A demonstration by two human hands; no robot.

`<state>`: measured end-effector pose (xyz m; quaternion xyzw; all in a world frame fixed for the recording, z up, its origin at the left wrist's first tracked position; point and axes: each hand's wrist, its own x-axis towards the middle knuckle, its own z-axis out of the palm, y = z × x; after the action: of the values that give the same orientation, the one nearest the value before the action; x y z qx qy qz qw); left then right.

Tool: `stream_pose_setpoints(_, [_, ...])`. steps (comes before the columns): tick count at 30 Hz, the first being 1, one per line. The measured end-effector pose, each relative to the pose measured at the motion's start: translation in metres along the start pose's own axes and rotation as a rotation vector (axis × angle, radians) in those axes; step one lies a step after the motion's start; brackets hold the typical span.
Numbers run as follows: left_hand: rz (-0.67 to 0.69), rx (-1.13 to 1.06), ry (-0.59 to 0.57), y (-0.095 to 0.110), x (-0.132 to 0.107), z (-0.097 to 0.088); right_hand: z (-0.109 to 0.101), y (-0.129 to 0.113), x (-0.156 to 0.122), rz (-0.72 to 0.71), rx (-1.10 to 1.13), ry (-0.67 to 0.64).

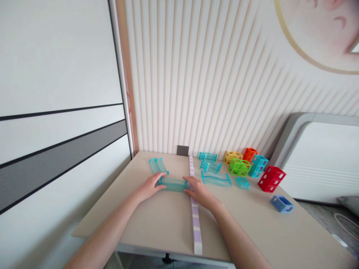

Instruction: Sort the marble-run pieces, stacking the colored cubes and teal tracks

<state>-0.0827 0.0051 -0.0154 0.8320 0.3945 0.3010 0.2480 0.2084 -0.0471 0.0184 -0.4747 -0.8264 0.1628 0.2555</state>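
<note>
A clear teal track piece (173,184) lies flat on the beige table (157,220), and both of my hands hold it by its ends. My left hand (150,186) grips the left end with fingers curled. My right hand (199,192) grips the right end and rests over a long purple-and-white strip (195,220) that runs down the middle of the table. Another teal track piece (157,165) lies just behind my left hand.
More teal track pieces (214,178) lie right of the strip, with a round teal piece (242,183). Behind them stand yellow (232,157), green (239,167), orange (249,154), teal (258,165) and red (271,178) cage blocks; a blue one (282,203) lies nearer. A wall socket (182,150) sits behind.
</note>
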Motion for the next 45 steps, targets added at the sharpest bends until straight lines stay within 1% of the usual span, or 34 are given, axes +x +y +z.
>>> stream_pose_setpoints(5, [-0.062, -0.006, 0.020, -0.005, -0.005, -0.007, 0.003, 0.008, -0.002, 0.041, 0.002, -0.009])
stream_pose_setpoints(8, [-0.112, 0.012, -0.005, -0.007, -0.008, -0.010, 0.003, 0.009, -0.002, 0.057, -0.004, -0.018])
stream_pose_setpoints(11, [-0.137, -0.015, -0.032, -0.006, -0.008, -0.012, 0.001, 0.006, -0.001, 0.079, -0.005, -0.028])
stream_pose_setpoints(18, [-0.134, -0.081, -0.024, 0.001, -0.007, -0.013, 0.002, 0.007, -0.001, 0.076, 0.001, 0.004])
stream_pose_setpoints(23, [-0.130, -0.115, -0.011, -0.004, -0.007, -0.012, 0.007, 0.011, 0.000, 0.061, -0.007, 0.009])
stream_pose_setpoints(28, [-0.131, -0.167, -0.009, -0.009, -0.008, -0.011, 0.008, 0.011, 0.000, 0.066, -0.024, 0.007])
stream_pose_setpoints(45, [-0.132, -0.160, -0.018, -0.008, -0.007, -0.011, 0.009, 0.011, 0.001, 0.064, -0.028, 0.006])
